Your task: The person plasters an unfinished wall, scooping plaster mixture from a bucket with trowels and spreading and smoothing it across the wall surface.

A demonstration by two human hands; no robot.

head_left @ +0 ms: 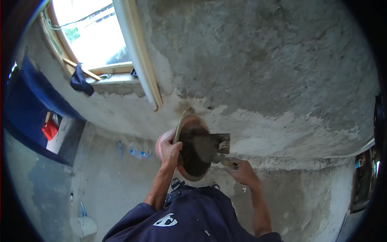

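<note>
Left hand (171,152) clamped on tilted bucket (189,174) rim, right hand (244,173) closed round trowel (204,148) handle; upper wall (258,60) dark-coated, lower band (268,135) pale, ragged-edged, apparently left to cover

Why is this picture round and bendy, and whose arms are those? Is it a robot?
No robot here! These are a person's two bare hands. The picture comes from a wide fisheye camera worn on that person's head, looking down. That lens bends straight edges and makes the corners dark.

The left hand grips the rim of a tilted, round reddish bucket with a dark inside. The right hand holds a trowel-like tool with a grey blade; the blade looks blurry.

Ahead is a rough grey wall. On the grey floor to the left lie clear plastic bottles. The dark blue shirt at the bottom is the person's own.
</note>
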